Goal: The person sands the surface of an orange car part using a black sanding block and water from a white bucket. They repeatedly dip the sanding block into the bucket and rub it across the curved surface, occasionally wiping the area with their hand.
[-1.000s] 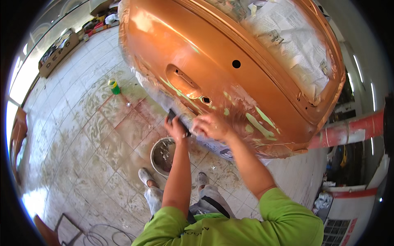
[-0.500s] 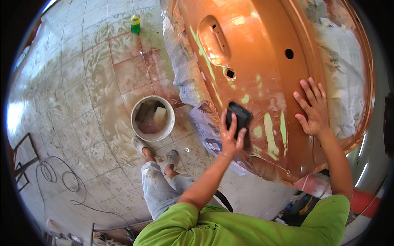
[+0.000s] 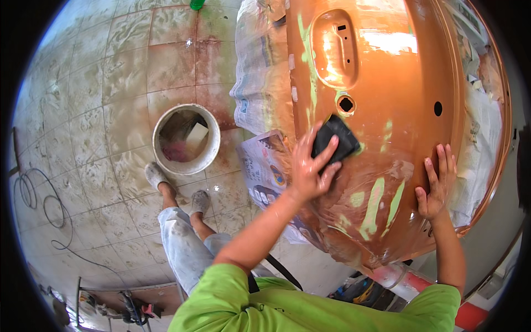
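An orange car body panel fills the right, wet, with pale green patches, round holes and a recess. My left hand grips a black sanding pad or sheet against the panel, just below the diamond-shaped opening. My right hand lies on the panel near its right edge, fingers apart and holding nothing. Newspaper masking runs along the panel's left side, and more paper covers the opening at the right.
A white bucket with murky water and a pale block stands on the stained tile floor by my feet. A coiled hose lies at left, a green bottle at the top, a red-and-white pole under the panel.
My view has swung toward the panel. Both hands were together at the panel's edge; my right hand then spread on the panel, while the black pad in my left hand moved up along it.
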A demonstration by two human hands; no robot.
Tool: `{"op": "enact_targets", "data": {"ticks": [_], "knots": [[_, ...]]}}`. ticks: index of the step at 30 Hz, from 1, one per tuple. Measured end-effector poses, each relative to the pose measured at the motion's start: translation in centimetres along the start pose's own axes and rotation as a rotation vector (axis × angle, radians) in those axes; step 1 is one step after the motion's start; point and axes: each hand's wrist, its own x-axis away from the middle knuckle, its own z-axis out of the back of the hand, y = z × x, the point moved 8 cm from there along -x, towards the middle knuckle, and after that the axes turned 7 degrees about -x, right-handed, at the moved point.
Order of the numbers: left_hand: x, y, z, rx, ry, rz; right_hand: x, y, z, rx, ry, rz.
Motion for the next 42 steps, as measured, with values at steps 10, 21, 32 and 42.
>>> {"op": "enact_targets", "data": {"ticks": [10,21,32,42], "knots": [[-5.9,-2.7,0.4,-0.085,0.105,0.102,-0.2,0.2,-0.2,0.007,0.022,0.027],[-3.8,-2.2,0.0,-0.059,0.127,0.146,0.3,0.5,-0.2,-0.004,0.013,0.025],[-4.1,-2.0,0.7,-0.049,0.053,0.09,-0.5,0.1,0.1,0.01,0.004,0.03],[-4.7,-2.7,0.1,-0.036,0.042,0.029,-0.4,0.0,0.1,0.003,0.005,0.027]]}}
